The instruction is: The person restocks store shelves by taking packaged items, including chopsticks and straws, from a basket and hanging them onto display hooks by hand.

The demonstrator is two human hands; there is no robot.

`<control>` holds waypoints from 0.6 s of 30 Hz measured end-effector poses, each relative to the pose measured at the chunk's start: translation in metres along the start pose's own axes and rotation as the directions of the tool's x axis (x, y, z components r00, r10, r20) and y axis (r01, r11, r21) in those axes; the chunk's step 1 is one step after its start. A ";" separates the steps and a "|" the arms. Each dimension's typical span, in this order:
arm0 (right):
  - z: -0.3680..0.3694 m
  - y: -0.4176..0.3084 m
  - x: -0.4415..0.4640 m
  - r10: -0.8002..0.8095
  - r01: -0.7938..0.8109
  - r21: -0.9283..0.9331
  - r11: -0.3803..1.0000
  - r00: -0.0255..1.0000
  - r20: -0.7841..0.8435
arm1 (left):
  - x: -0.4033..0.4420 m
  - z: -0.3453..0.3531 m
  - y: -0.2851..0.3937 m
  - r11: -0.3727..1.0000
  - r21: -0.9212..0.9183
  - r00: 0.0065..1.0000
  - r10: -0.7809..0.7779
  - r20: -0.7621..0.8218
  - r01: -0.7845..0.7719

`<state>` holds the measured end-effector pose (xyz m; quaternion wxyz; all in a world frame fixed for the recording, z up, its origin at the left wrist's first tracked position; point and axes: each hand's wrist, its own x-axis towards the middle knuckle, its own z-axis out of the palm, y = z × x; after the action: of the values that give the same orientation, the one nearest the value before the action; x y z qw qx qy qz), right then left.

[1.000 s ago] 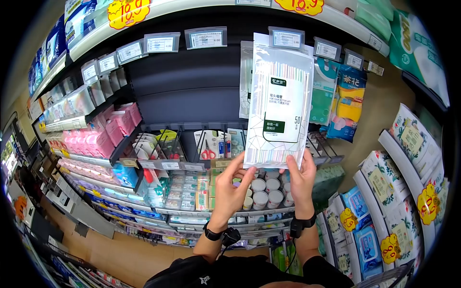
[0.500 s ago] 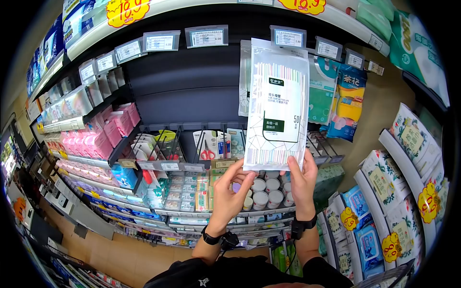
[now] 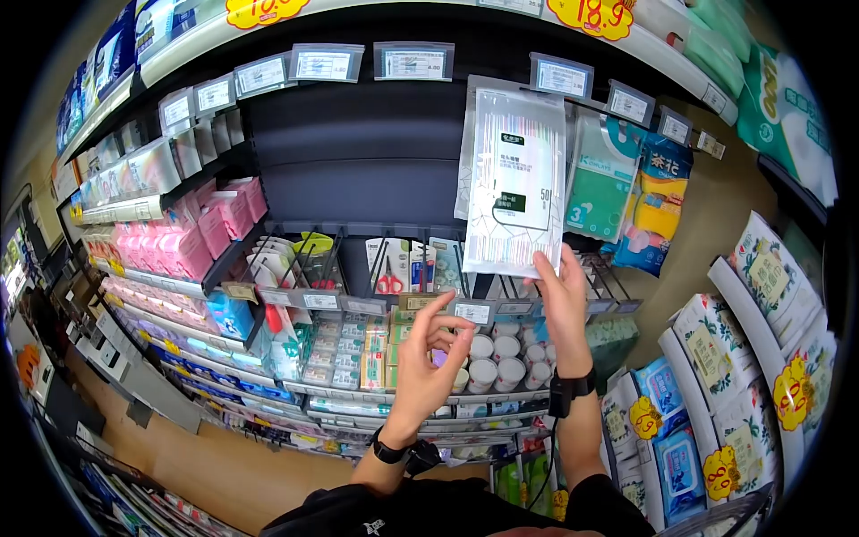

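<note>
A white packet of bendy drinking straws (image 3: 512, 183), striped at top and bottom, hangs upright against the dark back panel, in front of a similar clear packet. My right hand (image 3: 562, 300) pinches its lower right corner between thumb and fingers. Lower and to the left, my left hand (image 3: 431, 358) is apart from the packet, its fingers loosely curved and spaced with nothing in them. To the right of the straws hang a green packet (image 3: 598, 179) and a blue-and-yellow packet (image 3: 660, 201).
Metal hooks hold red-handled scissors (image 3: 389, 279) behind a row of price tags (image 3: 472, 311). White-lidded tubs (image 3: 497, 360) stand on the shelf below. Pink packs (image 3: 179, 255) fill the left shelves. Tissue packs (image 3: 716, 336) and blue wipes packs (image 3: 680, 470) line the right side.
The straw packet has moved up and back towards the hooks with my right hand. My left hand has let go of its bottom edge and stays lower.
</note>
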<state>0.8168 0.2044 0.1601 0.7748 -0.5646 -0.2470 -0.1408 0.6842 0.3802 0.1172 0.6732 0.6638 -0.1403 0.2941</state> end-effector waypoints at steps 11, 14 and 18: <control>-0.009 0.051 0.075 0.103 -0.091 -0.189 0.978 0.993 0.056 | -0.030 -0.002 0.098 0.617 -0.560 0.722 0.690 0.048 -0.553; -0.014 0.071 0.084 0.098 -0.090 -0.278 0.956 0.995 0.016 | -0.029 0.007 0.132 0.521 -0.594 0.653 0.757 -0.009 -0.613; -0.025 0.082 0.077 -0.067 0.060 -0.453 0.890 0.998 0.001 | -0.035 0.023 0.143 0.414 -0.618 0.588 0.803 -0.098 -0.669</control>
<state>0.9281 0.2114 0.1300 0.6189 -0.7200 -0.2203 -0.2236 0.5776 0.3421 0.2150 0.6251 0.3120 -0.5739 0.4272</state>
